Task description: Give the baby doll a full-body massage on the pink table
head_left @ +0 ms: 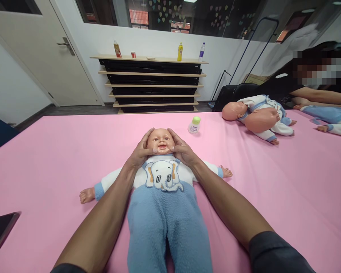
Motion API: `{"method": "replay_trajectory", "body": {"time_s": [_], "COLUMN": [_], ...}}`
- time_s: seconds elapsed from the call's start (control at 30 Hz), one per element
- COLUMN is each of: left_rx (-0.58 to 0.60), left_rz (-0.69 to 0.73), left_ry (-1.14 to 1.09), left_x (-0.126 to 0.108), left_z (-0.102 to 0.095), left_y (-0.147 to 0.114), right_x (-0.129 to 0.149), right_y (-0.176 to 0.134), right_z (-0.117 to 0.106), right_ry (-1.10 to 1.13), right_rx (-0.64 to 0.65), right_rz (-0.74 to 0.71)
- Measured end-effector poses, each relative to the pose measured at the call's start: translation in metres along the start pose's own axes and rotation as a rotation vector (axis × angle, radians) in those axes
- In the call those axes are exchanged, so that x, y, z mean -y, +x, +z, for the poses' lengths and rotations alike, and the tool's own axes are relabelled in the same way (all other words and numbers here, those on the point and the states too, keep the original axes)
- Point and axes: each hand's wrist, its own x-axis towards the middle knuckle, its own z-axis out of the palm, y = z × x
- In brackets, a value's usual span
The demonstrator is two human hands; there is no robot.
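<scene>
A baby doll (166, 204) lies face up on the pink-covered table (53, 151), its legs toward me and its arms spread to the sides. It wears a white top with an elephant patch (163, 174) and fluffy blue trousers. My left hand (140, 152) cups the left side of its head, thumb on the cheek. On the opposite side my right hand (185, 152) holds the head the same way, thumb near the mouth. Beyond the right hand stands a small clear bottle with a green cap (194, 126).
Other dolls (258, 113) lie at the table's far right, where a co-worker's arms (321, 93) reach over another doll (329, 115). A dark phone or tablet (1, 233) rests at the left edge. Behind the table, stacked boards (153, 72) carry several drinks bottles.
</scene>
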Motion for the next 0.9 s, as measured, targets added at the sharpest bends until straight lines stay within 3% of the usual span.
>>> {"method": "replay_trajectory", "body": {"time_s": [0.27, 0.37, 0.67, 0.8, 0.9], "left_rx": [-0.092, -0.083, -0.03, -0.041, -0.072], "left_rz": [0.061, 0.056, -0.002, 0.011, 0.031], "left_ry": [0.318, 0.276, 0.014, 0.056, 0.174], "left_x": [-0.004, -0.004, 0.002, 0.001, -0.001], "left_z": [0.003, 0.003, -0.001, 0.0, 0.002], "left_y": [-0.004, -0.003, 0.001, 0.0, -0.002], "right_x": [0.01, 0.009, 0.0, 0.001, 0.005], "right_y": [-0.005, -0.003, 0.001, 0.0, -0.003], "right_z": [0.005, 0.003, -0.001, 0.001, 0.005], "right_ry": [-0.401, -0.375, -0.005, -0.052, -0.252], "right_rx": [-0.064, -0.056, -0.013, -0.023, -0.079], "right_rz": [-0.063, -0.045, -0.009, -0.006, -0.05]}}
